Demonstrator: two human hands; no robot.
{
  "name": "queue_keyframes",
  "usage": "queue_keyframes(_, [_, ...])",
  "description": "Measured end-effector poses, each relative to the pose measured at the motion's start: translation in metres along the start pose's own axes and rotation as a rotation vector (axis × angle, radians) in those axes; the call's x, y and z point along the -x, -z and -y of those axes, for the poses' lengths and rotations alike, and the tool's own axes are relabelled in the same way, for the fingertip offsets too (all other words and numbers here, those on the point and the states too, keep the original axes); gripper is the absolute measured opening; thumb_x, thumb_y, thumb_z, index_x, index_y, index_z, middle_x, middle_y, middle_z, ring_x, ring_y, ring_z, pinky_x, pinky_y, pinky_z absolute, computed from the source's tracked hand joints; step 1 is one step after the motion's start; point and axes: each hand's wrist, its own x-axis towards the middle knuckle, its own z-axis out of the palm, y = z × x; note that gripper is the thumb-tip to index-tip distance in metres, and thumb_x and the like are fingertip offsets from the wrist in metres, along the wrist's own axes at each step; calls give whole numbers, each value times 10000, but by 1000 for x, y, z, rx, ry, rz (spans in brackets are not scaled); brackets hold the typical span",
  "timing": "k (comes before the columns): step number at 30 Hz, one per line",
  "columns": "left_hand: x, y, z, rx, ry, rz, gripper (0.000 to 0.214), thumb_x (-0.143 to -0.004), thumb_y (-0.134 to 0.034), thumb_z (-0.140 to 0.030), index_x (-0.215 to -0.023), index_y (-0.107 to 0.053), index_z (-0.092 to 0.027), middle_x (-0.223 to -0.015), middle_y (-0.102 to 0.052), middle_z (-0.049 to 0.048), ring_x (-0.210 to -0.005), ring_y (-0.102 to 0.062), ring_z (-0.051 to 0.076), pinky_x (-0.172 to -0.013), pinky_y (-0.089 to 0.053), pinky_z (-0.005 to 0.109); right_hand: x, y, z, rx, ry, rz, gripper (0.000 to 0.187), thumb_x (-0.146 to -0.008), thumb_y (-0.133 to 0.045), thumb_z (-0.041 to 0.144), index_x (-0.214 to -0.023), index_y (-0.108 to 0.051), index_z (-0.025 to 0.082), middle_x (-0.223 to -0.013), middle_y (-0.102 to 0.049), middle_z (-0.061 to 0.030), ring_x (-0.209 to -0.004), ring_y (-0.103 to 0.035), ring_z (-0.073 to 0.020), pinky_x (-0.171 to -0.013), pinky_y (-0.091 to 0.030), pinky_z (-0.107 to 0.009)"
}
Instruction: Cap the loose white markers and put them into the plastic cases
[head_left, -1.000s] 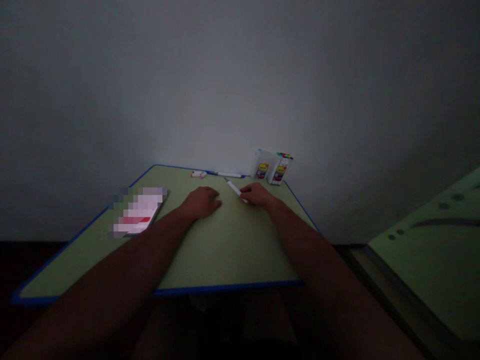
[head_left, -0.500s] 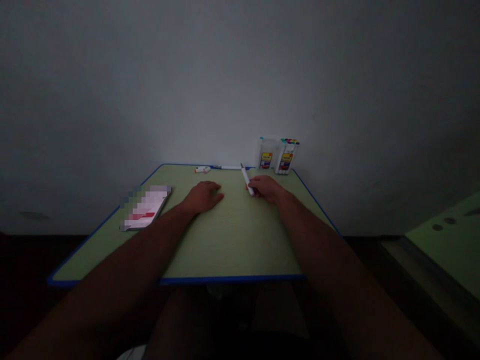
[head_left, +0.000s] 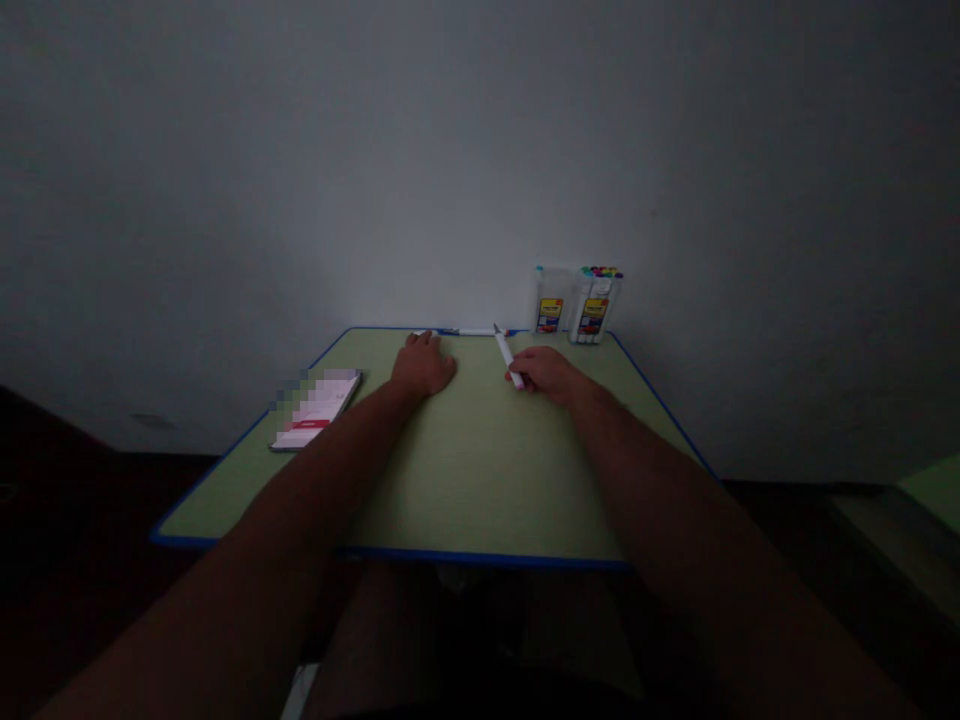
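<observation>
My right hand [head_left: 546,368] is closed around a white marker [head_left: 507,352], above the table. The marker slants away from me, its dark narrow end pointing to the wall and its pinkish end by my fingers. My left hand [head_left: 424,366] reaches to the far side of the table, fingers stretched out over small white marker caps [head_left: 425,333]. Those fingers mostly cover the caps, and whether they touch is unclear. A second white marker [head_left: 480,332] with dark blue parts lies along the far edge, between my hands.
Two clear marker cases stand by the wall: one mostly see-through case [head_left: 550,300] and one case [head_left: 596,305] packed with several coloured markers. A phone-like device [head_left: 319,410], partly pixelated, lies at the left of the green table [head_left: 480,470] with blue edging.
My left hand has moved forward onto the small caps, which showed uncovered before. My right hand still holds the marker. The view has shifted a little left.
</observation>
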Motion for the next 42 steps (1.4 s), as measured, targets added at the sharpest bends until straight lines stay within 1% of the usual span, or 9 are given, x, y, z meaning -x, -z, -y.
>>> queue_keyframes(10, [-4, -1, 1, 40, 3, 30, 608, -915, -385, -482, -1341, -562, -86, -1425, -535, 213, -1290, -441, 408, -1008, -426, 520, -4, -1, -1, 27, -9, -21, 182, -800, -581, 95, -631, -643, 124, -507, -589, 0, -389, -417, -71, -372, -292, -216])
queue_keyframes(16, [-3, 0, 0, 52, 15, 47, 590, -918, -383, -490, -1325, -584, -113, -1424, -551, 189, -1304, -425, 401, -1025, -408, 519, -1, -2, 2, 9, -39, -54, 146, -782, -593, 80, -649, -636, 122, -540, -613, -4, -397, -434, -63, -367, -299, -204])
queue_keyframes(23, [-3, 2, 0, 72, 43, 20, 637, -894, -409, -504, -1365, -547, -98, -1439, -524, 215, -1300, -430, 416, -1002, -421, 536, 0, -1, 1, 2, -33, -54, 145, -779, -591, 87, -647, -630, 132, -570, -628, 3, -408, -442, -64, -359, -302, -200])
queue_keyframes(27, [-3, 1, 0, 83, 36, 14, 626, -891, -408, -489, -1338, -574, -83, -1371, -574, 230, -1275, -445, 428, -996, -416, 553, 0, -2, 1, 18, -30, -50, 132, -764, -594, 95, -642, -625, 135, -542, -610, 2, -398, -422, -67, -364, -294, -207])
queue_keyframes(32, [-4, 1, 5, 97, 40, -32, 550, -888, -447, -420, -1281, -628, -81, -1238, -641, 221, -1193, -525, 382, -1012, -421, 497, -1, -2, 1, 28, -17, -39, 149, -773, -587, 102, -634, -624, 142, -523, -588, 11, -387, -410, -72, -365, -280, -218])
queue_keyframes(34, [-3, 2, 9, 134, 90, -33, 507, -883, -469, -356, -1284, -634, -92, -1209, -653, 196, -1146, -566, 342, -1031, -417, 464, -1, -1, 1, 29, -19, -40, 157, -780, -586, 99, -636, -628, 144, -526, -588, 16, -389, -410, -71, -367, -281, -217])
queue_keyframes(36, [-1, 3, 13, 183, 179, -118, 481, -907, -448, -345, -1269, -639, -93, -1239, -633, 189, -1156, -561, 323, -1023, -430, 434, -1, -1, 1, 26, -19, -36, 163, -786, -587, 101, -636, -632, 146, -519, -583, 20, -393, -408, -71, -370, -284, -214])
queue_keyframes(38, [1, 3, 15, 191, 171, -163, 481, -919, -451, -360, -1281, -629, -98, -1312, -595, 186, -1229, -510, 333, -1036, -421, 424, 0, 0, 1, 25, -22, -30, 168, -791, -586, 107, -636, -639, 146, -502, -571, 23, -398, -413, -74, -374, -290, -212])
queue_keyframes(42, [-3, 2, 18, 150, 149, -69, 536, -879, -495, -366, -1362, -584, -151, -1481, -498, 160, -1323, -440, 371, -1062, -404, 474, 1, 0, 0, 11, -12, -27, 159, -786, -591, 108, -638, -642, 139, -500, -568, 23, -405, -427, -76, -383, -296, -211])
